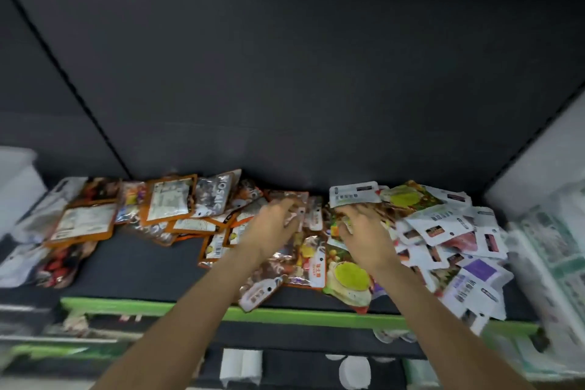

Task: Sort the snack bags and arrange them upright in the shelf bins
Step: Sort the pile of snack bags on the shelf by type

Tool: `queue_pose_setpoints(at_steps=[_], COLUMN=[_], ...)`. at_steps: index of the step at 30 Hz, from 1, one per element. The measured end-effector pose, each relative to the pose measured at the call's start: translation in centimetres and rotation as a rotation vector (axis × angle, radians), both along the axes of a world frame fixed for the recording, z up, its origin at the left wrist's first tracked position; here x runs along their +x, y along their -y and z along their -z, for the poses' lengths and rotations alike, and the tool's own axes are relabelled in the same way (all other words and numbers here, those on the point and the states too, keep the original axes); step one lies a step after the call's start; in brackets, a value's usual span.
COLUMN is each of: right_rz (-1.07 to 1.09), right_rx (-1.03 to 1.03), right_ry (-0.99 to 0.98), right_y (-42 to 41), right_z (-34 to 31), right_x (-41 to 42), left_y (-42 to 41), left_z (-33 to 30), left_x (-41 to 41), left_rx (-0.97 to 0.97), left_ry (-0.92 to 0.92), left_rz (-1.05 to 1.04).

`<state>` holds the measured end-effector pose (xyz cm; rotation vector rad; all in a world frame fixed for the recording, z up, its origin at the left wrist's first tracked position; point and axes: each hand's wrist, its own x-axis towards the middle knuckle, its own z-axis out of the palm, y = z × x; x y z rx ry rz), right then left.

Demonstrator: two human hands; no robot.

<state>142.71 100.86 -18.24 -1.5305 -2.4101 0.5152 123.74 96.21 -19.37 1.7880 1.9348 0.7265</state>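
Many flat snack bags lie mixed on a black shelf [136,266] with a green front edge [152,305]. Orange-bordered bags [169,201] lie at the left, brown and yellow bags [311,263] in the middle, white bags [456,231] piled at the right. My left hand [273,228] reaches into the middle pile, fingers bent over a brown bag [289,198]. My right hand [364,231] lies on the pile just right of it, fingers curled among the bags below a white bag [354,193]. The blur hides whether either hand grips a bag.
A white bin [17,180] stands at the far left and a pale bin [544,187] with green-printed packs at the far right. A dark back wall rises behind the shelf. Lower shelves with white items show below the green edge.
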Motion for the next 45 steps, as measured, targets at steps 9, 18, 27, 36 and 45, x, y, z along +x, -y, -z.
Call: queue_pose_setpoints(at_steps=[9,18,27,36,45], right_rz=[-0.349,-0.435,-0.445,-0.460,-0.420], right_rx=[0.038,-0.056,-0.134,-0.163,-0.081], right_ry=[-0.054,0.121,0.349,0.338,0.290], right_y=[8.1,14.3,15.1,17.7,16.7], right_z=[1.5,5.3,9.0,7.9,6.1], right_x=[-22.3,-41.9,-47.8,-45.0,-46.8], left_y=[15.0,23.3,23.0,23.3,22.5], left_z=[0.2,5.7,8.2,8.4,8.2], left_x=[-19.6,-39.3,-44.0,-45.1,-44.8], left_rx=[0.079,-0.195,-0.382,-0.467,-0.317], left_ry=[-0.060,-0.118,-0.130,-0.122,-0.126], left_rz=[-0.435,-0.498,-0.233,-0.173,-0.254])
